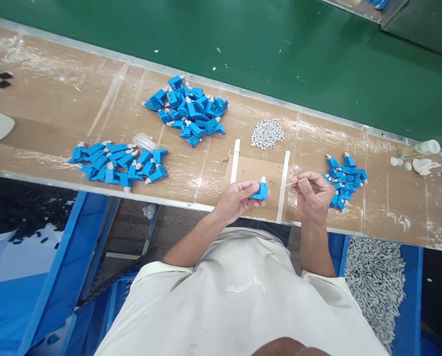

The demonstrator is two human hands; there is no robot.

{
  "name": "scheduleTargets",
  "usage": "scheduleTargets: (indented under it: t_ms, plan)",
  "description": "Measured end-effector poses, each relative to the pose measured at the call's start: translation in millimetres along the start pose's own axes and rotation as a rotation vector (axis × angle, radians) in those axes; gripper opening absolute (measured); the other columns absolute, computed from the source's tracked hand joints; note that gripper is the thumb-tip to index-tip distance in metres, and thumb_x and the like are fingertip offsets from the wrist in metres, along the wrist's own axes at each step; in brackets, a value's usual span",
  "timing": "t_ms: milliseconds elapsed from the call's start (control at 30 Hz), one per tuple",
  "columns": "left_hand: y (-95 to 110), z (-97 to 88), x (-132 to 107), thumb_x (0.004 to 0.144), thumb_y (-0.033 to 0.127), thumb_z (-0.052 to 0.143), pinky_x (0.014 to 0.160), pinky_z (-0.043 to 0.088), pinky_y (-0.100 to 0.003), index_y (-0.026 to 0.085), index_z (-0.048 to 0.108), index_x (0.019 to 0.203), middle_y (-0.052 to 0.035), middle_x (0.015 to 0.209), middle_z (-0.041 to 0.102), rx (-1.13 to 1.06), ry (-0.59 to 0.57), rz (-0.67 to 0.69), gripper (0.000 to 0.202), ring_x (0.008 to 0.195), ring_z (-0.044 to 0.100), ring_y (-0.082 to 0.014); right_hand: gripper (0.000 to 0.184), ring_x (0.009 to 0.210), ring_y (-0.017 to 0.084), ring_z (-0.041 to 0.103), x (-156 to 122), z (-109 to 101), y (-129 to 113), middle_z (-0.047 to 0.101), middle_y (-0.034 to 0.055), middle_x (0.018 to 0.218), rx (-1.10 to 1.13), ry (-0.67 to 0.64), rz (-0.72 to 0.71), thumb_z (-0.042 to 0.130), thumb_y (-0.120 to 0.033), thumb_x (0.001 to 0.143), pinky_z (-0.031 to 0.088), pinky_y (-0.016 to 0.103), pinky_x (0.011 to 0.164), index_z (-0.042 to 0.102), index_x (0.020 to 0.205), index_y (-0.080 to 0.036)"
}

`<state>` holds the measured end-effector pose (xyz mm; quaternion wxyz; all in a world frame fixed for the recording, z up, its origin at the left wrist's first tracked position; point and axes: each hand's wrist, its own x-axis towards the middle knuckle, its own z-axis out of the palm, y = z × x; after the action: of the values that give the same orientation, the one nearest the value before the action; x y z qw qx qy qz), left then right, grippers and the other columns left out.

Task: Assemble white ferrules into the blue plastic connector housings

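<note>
My left hand (237, 198) is closed round a small blue plastic connector with a white cap (260, 190), held just above the front of the wooden bench (57, 104). My right hand (312, 193) pinches a thin pale stick (288, 184) whose tip points left toward the connector. Both hands hover over a brown cardboard patch (258, 170) bordered by two white strips. A small pile of blue connectors (345, 178) lies right beside my right hand. A heap of tiny grey-white parts (267, 133) lies behind the patch.
Two larger piles of blue connectors (189, 109) (119, 163) lie to the left, with a clear plastic piece (144, 142) between them. A small bottle (421, 148) and white scraps sit at far right. A green conveyor belt (280, 49) runs behind. A blue bin of grey parts (376, 282) stands below right.
</note>
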<state>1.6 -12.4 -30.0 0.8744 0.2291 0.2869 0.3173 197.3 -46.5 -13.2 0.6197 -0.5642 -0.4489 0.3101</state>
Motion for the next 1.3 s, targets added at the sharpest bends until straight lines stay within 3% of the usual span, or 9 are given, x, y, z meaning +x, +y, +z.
scheduleTargets:
  t_ms: [167, 300, 400, 700, 1067, 1300]
  plan:
    - [1.6, 7.0, -4.3, 0.067, 0.051, 0.092, 0.058, 0.058, -0.022, 0.013, 0.074, 0.080, -0.0053, 0.072, 0.071, 0.004, -0.052, -0.060, 0.044, 0.059, 0.067, -0.0126, 0.028, 0.056, 0.017, 0.062, -10.9, 7.3, -22.6, 0.075, 0.0047, 0.075, -0.106, -0.013, -0.146, 0.074, -0.050, 0.089, 0.050, 0.031, 0.050, 0.073, 0.088, -0.022]
    - [1.2, 9.0, -5.4, 0.067, 0.052, 0.091, 0.063, 0.060, -0.026, 0.014, 0.075, 0.082, -0.0039, 0.071, 0.070, 0.012, -0.056, -0.064, 0.044, 0.059, 0.065, -0.0121, 0.014, 0.066, 0.021, 0.069, -16.9, 12.5, -34.6, 0.076, 0.0041, 0.074, -0.214, -0.050, -0.369, 0.070, -0.037, 0.095, 0.056, 0.037, 0.061, 0.074, 0.091, -0.025]
    - [0.0, 8.6, -5.1, 0.066, 0.053, 0.092, 0.064, 0.060, -0.026, 0.014, 0.075, 0.082, -0.0028, 0.070, 0.068, 0.000, -0.067, -0.070, 0.045, 0.059, 0.064, -0.0114, 0.008, 0.069, 0.022, 0.071, -18.3, 13.9, -37.3, 0.078, 0.0031, 0.078, -0.246, -0.099, -0.461, 0.067, -0.027, 0.096, 0.057, 0.039, 0.067, 0.075, 0.097, -0.027]
    - [-3.5, 5.9, -3.2, 0.068, 0.056, 0.090, 0.064, 0.059, -0.028, 0.015, 0.076, 0.083, -0.0029, 0.070, 0.067, 0.030, -0.067, -0.055, 0.046, 0.060, 0.062, -0.0120, 0.012, 0.070, 0.023, 0.071, -18.9, 8.7, -31.2, 0.077, 0.0030, 0.079, -0.387, -0.126, -0.456, 0.064, -0.032, 0.098, 0.057, 0.042, 0.069, 0.075, 0.096, -0.028]
    - [-2.3, 7.1, -3.1, 0.065, 0.051, 0.093, 0.058, 0.053, -0.021, 0.011, 0.075, 0.083, -0.0005, 0.066, 0.064, -0.023, -0.052, -0.068, 0.048, 0.059, 0.058, -0.0085, 0.019, 0.074, 0.020, 0.073, -16.0, 9.0, -33.2, 0.078, 0.0013, 0.084, -0.424, -0.194, -0.640, 0.066, -0.015, 0.094, 0.055, 0.037, 0.070, 0.073, 0.106, -0.028]
    - [-1.2, 3.5, -3.6, 0.065, 0.050, 0.092, 0.056, 0.051, -0.019, 0.010, 0.076, 0.086, -0.0017, 0.067, 0.065, -0.030, -0.054, -0.086, 0.049, 0.058, 0.061, -0.0090, 0.013, 0.072, 0.021, 0.073, -17.0, 12.4, -35.2, 0.078, 0.0009, 0.082, -0.356, -0.165, -0.568, 0.065, -0.023, 0.096, 0.056, 0.039, 0.069, 0.075, 0.101, -0.029]
